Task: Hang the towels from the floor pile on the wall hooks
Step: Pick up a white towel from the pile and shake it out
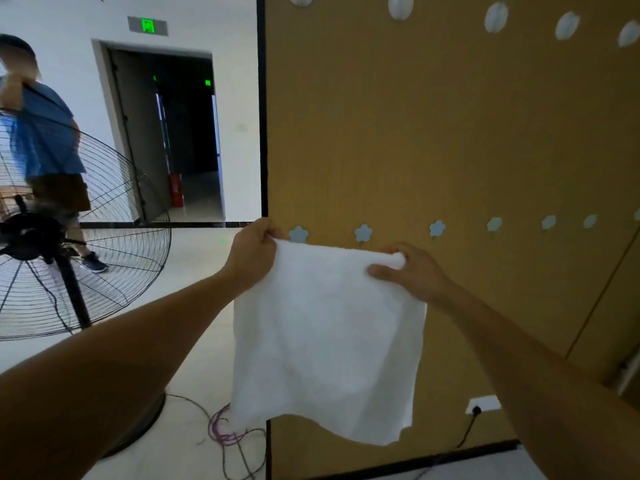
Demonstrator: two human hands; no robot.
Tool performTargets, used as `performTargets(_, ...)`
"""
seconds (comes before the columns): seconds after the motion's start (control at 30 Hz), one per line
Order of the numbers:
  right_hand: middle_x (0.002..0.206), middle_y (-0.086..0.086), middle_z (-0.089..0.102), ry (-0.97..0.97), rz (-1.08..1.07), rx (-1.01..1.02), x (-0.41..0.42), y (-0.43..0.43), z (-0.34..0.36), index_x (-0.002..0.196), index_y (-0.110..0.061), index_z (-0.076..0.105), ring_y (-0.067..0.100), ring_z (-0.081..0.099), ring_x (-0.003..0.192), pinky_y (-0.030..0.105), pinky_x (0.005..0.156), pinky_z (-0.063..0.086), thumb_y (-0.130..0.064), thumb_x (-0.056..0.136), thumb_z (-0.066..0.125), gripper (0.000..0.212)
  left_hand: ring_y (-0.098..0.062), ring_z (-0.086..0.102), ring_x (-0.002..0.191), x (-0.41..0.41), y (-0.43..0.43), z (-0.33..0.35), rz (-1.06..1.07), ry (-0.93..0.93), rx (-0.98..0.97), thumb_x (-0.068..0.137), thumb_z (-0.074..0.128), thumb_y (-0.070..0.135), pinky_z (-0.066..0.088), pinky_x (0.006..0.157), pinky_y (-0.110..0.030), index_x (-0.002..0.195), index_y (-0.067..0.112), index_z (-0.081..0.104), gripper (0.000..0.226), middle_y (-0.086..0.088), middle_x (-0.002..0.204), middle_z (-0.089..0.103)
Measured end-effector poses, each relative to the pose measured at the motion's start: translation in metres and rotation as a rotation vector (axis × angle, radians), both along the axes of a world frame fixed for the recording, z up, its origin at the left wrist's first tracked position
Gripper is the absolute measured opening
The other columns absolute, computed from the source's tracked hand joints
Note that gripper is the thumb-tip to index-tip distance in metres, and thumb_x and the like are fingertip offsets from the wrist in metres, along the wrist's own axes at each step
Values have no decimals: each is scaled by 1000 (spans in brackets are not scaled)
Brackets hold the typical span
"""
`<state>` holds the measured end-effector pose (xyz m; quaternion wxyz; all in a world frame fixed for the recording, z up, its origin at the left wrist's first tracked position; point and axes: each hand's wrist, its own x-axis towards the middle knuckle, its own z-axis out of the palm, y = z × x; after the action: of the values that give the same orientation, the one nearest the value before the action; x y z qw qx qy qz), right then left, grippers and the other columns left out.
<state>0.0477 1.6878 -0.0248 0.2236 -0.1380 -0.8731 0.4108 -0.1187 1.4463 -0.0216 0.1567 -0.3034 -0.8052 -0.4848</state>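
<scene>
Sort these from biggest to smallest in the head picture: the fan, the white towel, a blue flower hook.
Largest: fan and white towel, about alike; the fan is cut off at the edge, the towel nearer.
Smallest: blue flower hook.

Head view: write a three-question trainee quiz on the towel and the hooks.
1. True or false: the towel already hangs from a flower hook.
2. What holds the towel's top edge? A. one hand B. both hands C. a hook
3. Fill in: on the floor left of the brown wall stands a large ___.
Key: 1 false; it is held up in front of the hooks. 2 B; the left hand and right hand each pinch a top corner. 3 fan.
</scene>
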Motion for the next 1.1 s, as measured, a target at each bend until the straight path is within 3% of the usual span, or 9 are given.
performTargets(0.1, 57, -13, 37, 87, -72, 6, -34, -9, -3, 55, -25, 35, 6, 36, 53, 18, 48, 25, -40, 75, 80, 52, -14, 56, 78, -28, -6, -1, -122, -29, -97, 88, 49, 29, 39, 65, -23, 76, 21, 59, 17, 6, 79, 61)
performTargets(0.23, 86, 0, 57, 59, -158, 176, -74, -23, -8, 72, -17, 45, 17, 51, 78, 28, 63, 37, -27, 85, 71, 30, -5, 59, 78, -56, -4, -3, -230, -15, -291, 70, 67, 66, 46, 70, -21, 79, 30, 67, 37, 11, 84, 66)
performTargets(0.33, 100, 7, 61, 124, -163, 107, -98, -25, -3, 92, -10, 54, 19, 54, 86, 31, 70, 42, -14, 86, 65, 13, -7, 57, 60, -74, 4, 3, -228, 23, -257, 77, 67, 56, 43, 58, -20, 72, 17, 69, 40, -3, 74, 68)
performTargets(0.47, 102, -6, 61, 272, -97, -5, -128, -24, 34, 103, -17, 61, 12, 56, 92, 18, 69, 41, -19, 89, 62, 13, -20, 63, 73, -96, 22, 46, -180, 104, -99, 89, 55, 50, 51, 66, -31, 83, 9, 69, 44, -8, 79, 68)
performTargets(0.57, 81, -10, 62, 319, -18, 5, -152, -21, 85, 84, -16, 66, 2, 55, 70, 17, 59, 40, -42, 83, 72, 27, -12, 59, 73, -114, 39, 93, -89, 233, 16, 92, 52, 46, 46, 65, -24, 79, 16, 64, 35, 7, 75, 66)
performTargets(0.67, 56, -18, 49, 496, -32, 3, -179, -16, 139, 61, -22, 53, -4, 41, 49, 13, 46, 32, -39, 80, 75, 34, -5, 55, 70, -129, 56, 143, 5, 358, 80, 93, 49, 47, 33, 60, -13, 80, 28, 62, 27, 16, 71, 60)
performTargets(0.83, 74, -2, 57, 744, -4, -6, -222, -7, 226, 79, -7, 60, 11, 51, 68, 29, 63, 41, -36, 83, 70, 31, -11, 52, 66, -152, 79, 230, 197, 506, 174, 93, 50, 45, 33, 61, -23, 78, 24, 57, 26, 11, 67, 53)
performTargets(0.97, 73, -15, 59, 874, -36, 22, -247, -3, 295, 77, -29, 57, 6, 57, 69, 25, 63, 43, -41, 81, 65, 15, -3, 41, 57, -162, 95, 294, 326, 619, 314, 91, 51, 45, 24, 52, -19, 69, 27, 45, 29, 15, 60, 43)
performTargets(1.1, 87, -12, 65, 936, -111, 132, -266, -4, 348, 92, -26, 65, 9, 60, 80, 26, 69, 45, -41, 84, 63, 17, -14, 46, 72, -171, 101, 343, 424, 652, 363, 88, 51, 46, 29, 61, -26, 83, 26, 51, 20, 12, 73, 49)
